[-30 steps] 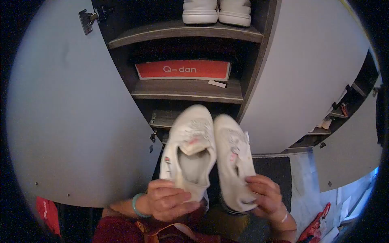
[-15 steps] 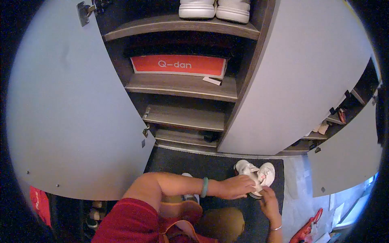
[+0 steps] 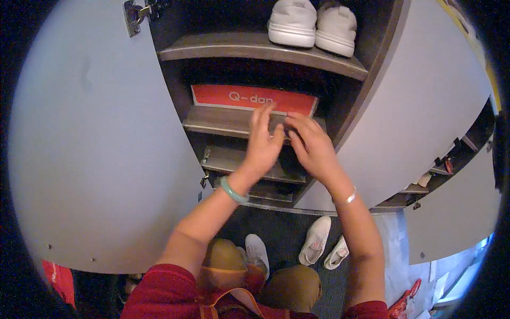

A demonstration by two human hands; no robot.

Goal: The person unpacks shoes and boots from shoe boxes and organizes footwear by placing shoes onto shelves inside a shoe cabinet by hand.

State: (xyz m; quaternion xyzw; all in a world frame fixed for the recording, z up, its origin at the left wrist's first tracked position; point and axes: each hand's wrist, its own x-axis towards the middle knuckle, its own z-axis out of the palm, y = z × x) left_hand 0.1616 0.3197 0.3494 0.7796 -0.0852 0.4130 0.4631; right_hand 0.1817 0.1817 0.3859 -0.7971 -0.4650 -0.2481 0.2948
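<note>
Both my hands reach up into the cabinet, in front of the shelf with the red Q-dan shoebox (image 3: 212, 97). My left hand (image 3: 263, 143) has its fingers stretched upward and the thumb apart, close to the box's front and slightly blurred. Beside it, my right hand (image 3: 313, 146) is bent over the shelf edge, fingers spread and curved, with nothing visible in it. Below, two white shoes, a left one (image 3: 316, 239) and a right one (image 3: 338, 252), stand apart on the dark mat (image 3: 287, 226). The shelf spot between my hands is mostly hidden.
A pair of white shoes (image 3: 292, 24) sits on the upper shelf (image 3: 223, 48). An open cabinet door (image 3: 101, 149) stands at left, and a pale door panel (image 3: 414, 106) at right. My own white-shod foot (image 3: 257, 250) rests on the mat. A red item (image 3: 406, 297) lies at lower right.
Both hands have left the white shoes on the mat and risen to the Q-dan shelf. Those shoes now stand separated and upright. The view has shifted slightly.
</note>
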